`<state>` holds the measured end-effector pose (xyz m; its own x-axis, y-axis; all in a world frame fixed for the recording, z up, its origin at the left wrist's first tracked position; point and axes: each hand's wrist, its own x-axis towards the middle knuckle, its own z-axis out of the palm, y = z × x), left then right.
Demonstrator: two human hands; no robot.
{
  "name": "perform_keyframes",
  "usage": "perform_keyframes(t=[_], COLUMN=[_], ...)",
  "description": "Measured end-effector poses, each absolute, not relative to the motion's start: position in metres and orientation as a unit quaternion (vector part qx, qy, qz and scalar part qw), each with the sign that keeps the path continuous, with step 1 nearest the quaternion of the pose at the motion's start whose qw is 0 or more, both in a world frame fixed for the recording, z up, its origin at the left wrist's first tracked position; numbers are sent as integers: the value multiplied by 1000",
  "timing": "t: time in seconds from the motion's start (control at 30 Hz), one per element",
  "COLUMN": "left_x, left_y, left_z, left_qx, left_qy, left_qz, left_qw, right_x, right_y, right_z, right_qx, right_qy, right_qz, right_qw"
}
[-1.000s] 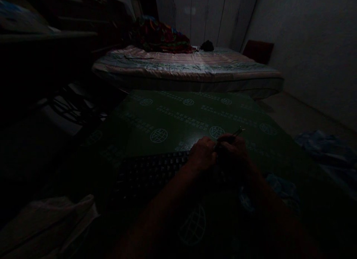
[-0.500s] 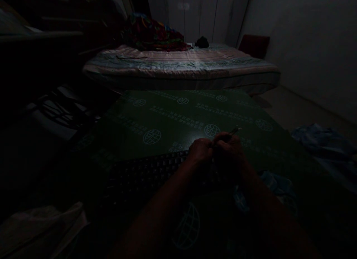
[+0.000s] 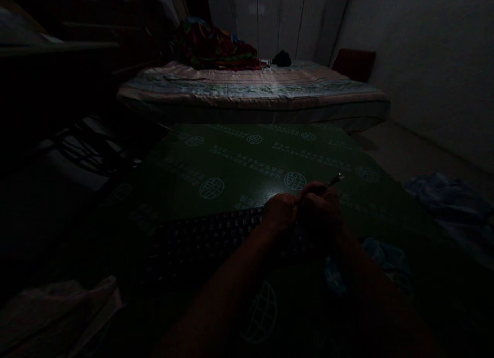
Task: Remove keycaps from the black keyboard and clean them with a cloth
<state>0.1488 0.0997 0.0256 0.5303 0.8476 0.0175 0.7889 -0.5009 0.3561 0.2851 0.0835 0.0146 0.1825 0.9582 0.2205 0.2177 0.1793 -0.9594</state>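
A black keyboard (image 3: pixel 208 237) lies at a slant on the green table (image 3: pixel 173 193), its right part under my hands. My right hand (image 3: pixel 322 209) is closed round a thin, stick-like thing with a shiny tip (image 3: pixel 336 178), which points up and to the right; its exact kind is too dark to tell. Against it, my left hand (image 3: pixel 280 210) is closed over the upper edge of the keyboard, fingers curled. What the left fingers pinch, if anything, is hidden. By my right forearm lies a crumpled blue cloth (image 3: pixel 386 255).
The room is very dark. A pale cloth (image 3: pixel 62 314) is at the lower left, and bluish fabric (image 3: pixel 451 193) lies off to the right. Past the table stands a bed (image 3: pixel 250 90) with a red patterned blanket (image 3: pixel 219 47). A dark chair-like frame (image 3: pixel 88 147) is at left.
The shiny-tipped thing has shifted slightly to the right and turned, its tip showing brighter. My hands moved a little to the right, staying together above the keyboard.
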Motion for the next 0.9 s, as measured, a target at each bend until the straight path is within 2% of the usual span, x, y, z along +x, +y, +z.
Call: perform_keyframes(t=[0.27,0.9], left_x=[147,147], left_y=[100,133], left_z=[28,26], left_qx=[860,733], left_qy=[464,463], left_qz=[147,271], left_qw=[154,418], right_x=[284,282], right_y=[84,83], right_z=[16,16], right_qx=[-520,-466], right_qy=[-482,-407], right_qz=[384,455], right_qw=[591,641])
